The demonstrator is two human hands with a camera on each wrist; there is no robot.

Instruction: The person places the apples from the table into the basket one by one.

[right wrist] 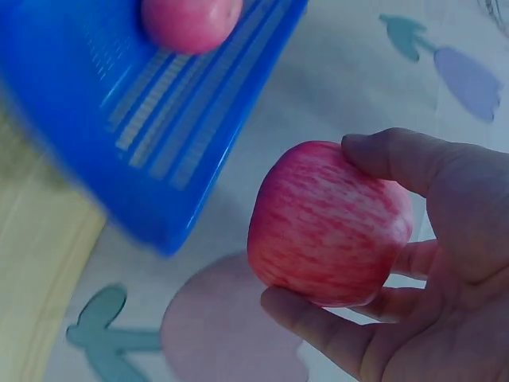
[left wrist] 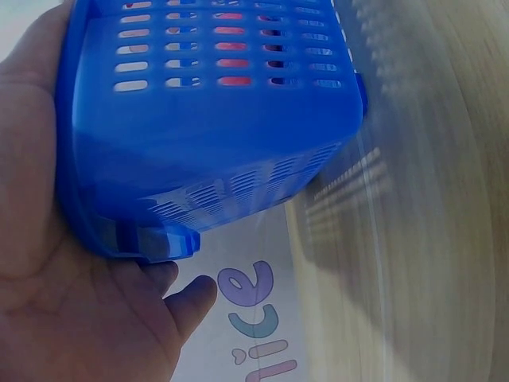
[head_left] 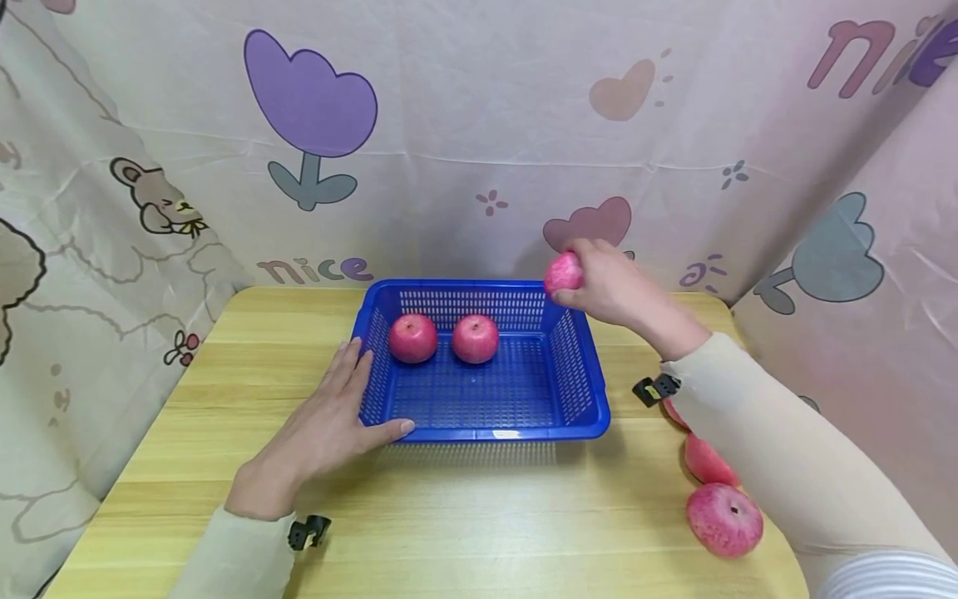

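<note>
A blue plastic basket with slotted walls sits on the table. Inside it, side by side toward the left and back, are two red apples, the left apple and the right apple. My left hand rests on the basket's left rim, its fingers extended and its thumb over the front rim. Above the back right corner of the basket, my right hand holds another apple between thumb and fingers. The left wrist view shows the palm against the basket's rim.
At the table's right side lie more apples, including a streaked apple at the front and a red apple behind it, partly covered by the right sleeve. A patterned cloth hangs behind the wooden table.
</note>
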